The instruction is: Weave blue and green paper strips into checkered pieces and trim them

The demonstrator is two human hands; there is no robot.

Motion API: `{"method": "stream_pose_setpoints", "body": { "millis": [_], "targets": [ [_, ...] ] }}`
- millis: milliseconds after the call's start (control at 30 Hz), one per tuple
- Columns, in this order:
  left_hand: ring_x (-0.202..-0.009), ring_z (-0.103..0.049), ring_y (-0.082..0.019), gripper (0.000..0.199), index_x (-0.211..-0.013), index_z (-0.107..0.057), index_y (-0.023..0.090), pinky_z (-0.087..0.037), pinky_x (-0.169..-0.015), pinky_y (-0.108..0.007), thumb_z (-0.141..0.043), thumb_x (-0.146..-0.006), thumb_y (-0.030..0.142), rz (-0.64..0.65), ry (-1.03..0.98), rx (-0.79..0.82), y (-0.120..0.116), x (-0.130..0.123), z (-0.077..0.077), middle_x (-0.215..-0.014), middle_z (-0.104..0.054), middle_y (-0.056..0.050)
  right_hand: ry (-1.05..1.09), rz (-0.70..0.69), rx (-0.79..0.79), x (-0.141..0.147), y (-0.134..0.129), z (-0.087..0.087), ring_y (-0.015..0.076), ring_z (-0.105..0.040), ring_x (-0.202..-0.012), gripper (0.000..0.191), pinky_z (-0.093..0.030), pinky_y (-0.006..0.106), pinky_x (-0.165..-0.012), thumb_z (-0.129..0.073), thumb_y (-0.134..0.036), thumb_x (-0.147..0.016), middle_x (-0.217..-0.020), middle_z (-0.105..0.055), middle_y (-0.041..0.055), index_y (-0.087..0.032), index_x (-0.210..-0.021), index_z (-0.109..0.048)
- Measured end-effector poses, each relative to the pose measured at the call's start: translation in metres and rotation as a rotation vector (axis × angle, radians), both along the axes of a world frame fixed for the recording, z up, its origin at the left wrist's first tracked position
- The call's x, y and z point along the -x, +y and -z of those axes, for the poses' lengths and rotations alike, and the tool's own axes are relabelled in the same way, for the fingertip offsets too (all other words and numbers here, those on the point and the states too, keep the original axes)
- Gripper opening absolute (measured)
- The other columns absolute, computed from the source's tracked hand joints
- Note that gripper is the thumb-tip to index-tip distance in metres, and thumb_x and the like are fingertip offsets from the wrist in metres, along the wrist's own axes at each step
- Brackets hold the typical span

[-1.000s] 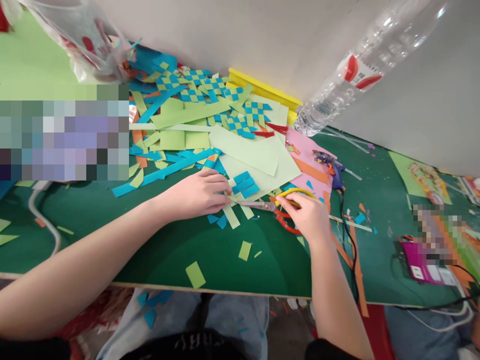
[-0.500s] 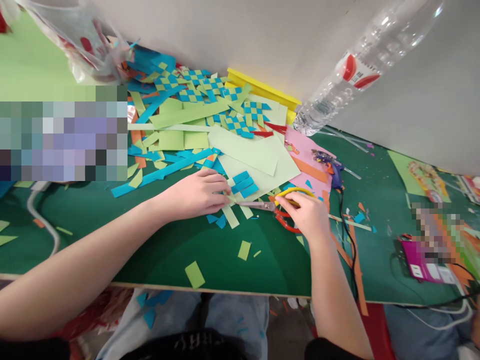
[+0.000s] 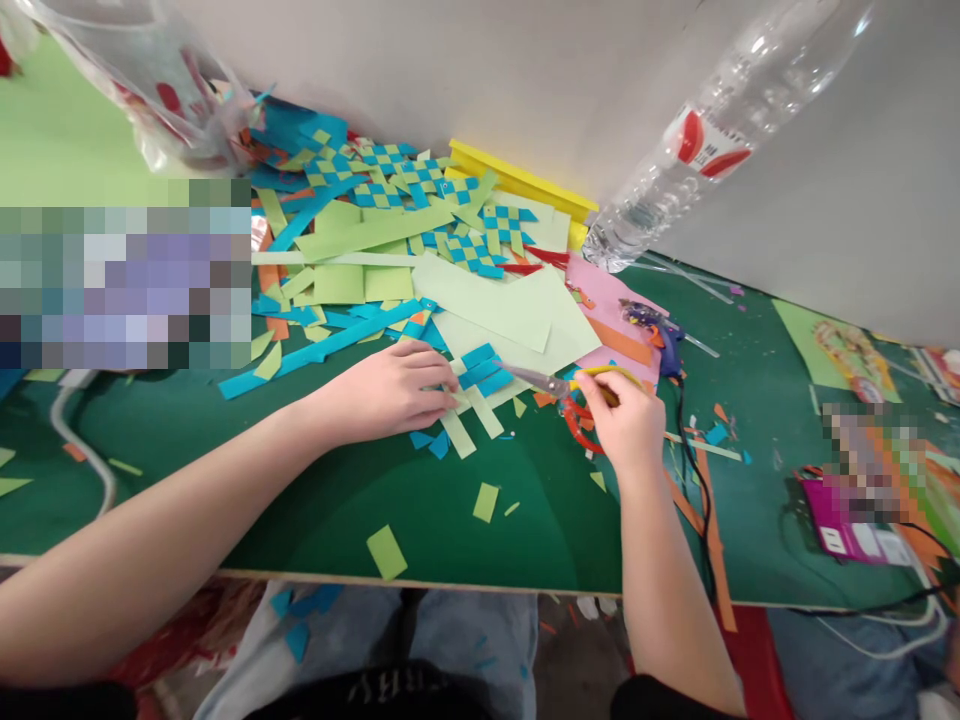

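My left hand (image 3: 409, 390) is closed at the fingertips on a small woven piece of blue and pale green paper strips (image 3: 484, 368), just above the table. Pale green strip ends hang below the fingers, and blue strips stick out to the right. In my right hand (image 3: 626, 410) is a pair of scissors (image 3: 551, 383) with one yellow and one red handle. Its blades point left, look closed or nearly so, and lie beside the woven piece near the blue strips. Small blue scraps (image 3: 430, 443) lie under my left hand.
Finished-looking blue and green woven pieces (image 3: 386, 170) and paper sheets (image 3: 495, 300) are heaped at the back. A clear plastic bottle (image 3: 712, 140) leans by the wall. A glue gun (image 3: 660, 335) lies on pink paper, its black cord running forward. Green scraps (image 3: 387, 552) lie near the front edge.
The scissors have moved right and up, away from the pale green strips by my left fingers. My right hand has shifted slightly right with them; my left hand keeps its hold.
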State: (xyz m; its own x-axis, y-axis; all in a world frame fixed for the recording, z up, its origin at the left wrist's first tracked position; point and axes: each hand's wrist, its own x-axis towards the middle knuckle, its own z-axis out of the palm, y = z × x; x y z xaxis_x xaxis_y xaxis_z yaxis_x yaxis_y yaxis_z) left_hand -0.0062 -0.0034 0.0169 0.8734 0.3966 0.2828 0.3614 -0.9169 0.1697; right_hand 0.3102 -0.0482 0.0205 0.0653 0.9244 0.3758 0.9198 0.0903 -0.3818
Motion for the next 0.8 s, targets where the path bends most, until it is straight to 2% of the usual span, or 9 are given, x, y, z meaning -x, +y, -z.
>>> {"method": "stream_pose_setpoints", "body": {
  "millis": [100, 167, 500, 700, 800],
  "targets": [
    [-0.109, -0.060, -0.022, 0.020, -0.101, -0.068, 0.026, -0.040, -0.102, -0.041, -0.050, -0.092, 0.024, -0.001, -0.002, -0.005, 0.000, 0.000, 0.000, -0.111, -0.069, -0.004, -0.002, 0.146, -0.028, -0.004, 0.002, 0.000, 0.0175, -0.062, -0.069, 0.043, -0.040, 0.027, -0.062, -0.047, -0.056, -0.090, -0.076, -0.070, 0.0055, -0.019, -0.079, -0.067],
    [-0.108, -0.061, -0.021, 0.020, -0.101, -0.068, 0.026, -0.040, -0.103, -0.041, -0.049, -0.093, 0.024, 0.003, -0.001, -0.012, -0.001, -0.001, 0.000, -0.112, -0.069, -0.004, -0.020, 0.197, -0.010, -0.007, 0.004, 0.002, 0.0200, -0.063, -0.074, 0.043, -0.041, 0.029, -0.064, -0.044, -0.055, -0.090, -0.080, -0.071, 0.0077, -0.019, -0.084, -0.067],
    [-0.104, -0.065, -0.018, 0.023, -0.104, -0.069, 0.027, -0.037, -0.108, -0.039, -0.049, -0.093, 0.023, -0.003, -0.063, 0.044, -0.002, -0.001, -0.002, -0.110, -0.072, -0.002, -0.175, 0.310, 0.074, -0.013, 0.008, 0.013, 0.0252, -0.064, -0.079, 0.033, -0.042, 0.034, -0.067, -0.053, -0.041, -0.085, -0.094, -0.072, 0.0123, -0.016, -0.104, -0.061],
    [-0.105, -0.065, -0.018, 0.023, -0.106, -0.068, 0.024, -0.039, -0.106, -0.038, -0.050, -0.092, 0.021, 0.012, -0.086, -0.025, -0.002, 0.000, -0.003, -0.111, -0.072, -0.003, -0.300, 0.211, -0.073, -0.012, 0.007, 0.012, 0.0274, -0.061, -0.090, 0.027, -0.043, 0.038, -0.078, -0.053, -0.034, -0.085, -0.093, -0.070, 0.0129, -0.015, -0.103, -0.061],
    [-0.107, -0.063, -0.020, 0.022, -0.105, -0.068, 0.024, -0.043, -0.099, -0.038, -0.050, -0.092, 0.022, -0.095, -0.105, -0.063, -0.003, -0.001, -0.005, -0.112, -0.071, -0.003, -0.283, 0.155, -0.143, -0.008, 0.007, 0.012, 0.0254, -0.062, -0.089, 0.025, -0.043, 0.039, -0.082, -0.052, -0.033, -0.087, -0.094, -0.069, 0.0110, -0.016, -0.104, -0.060]
  ]
}}
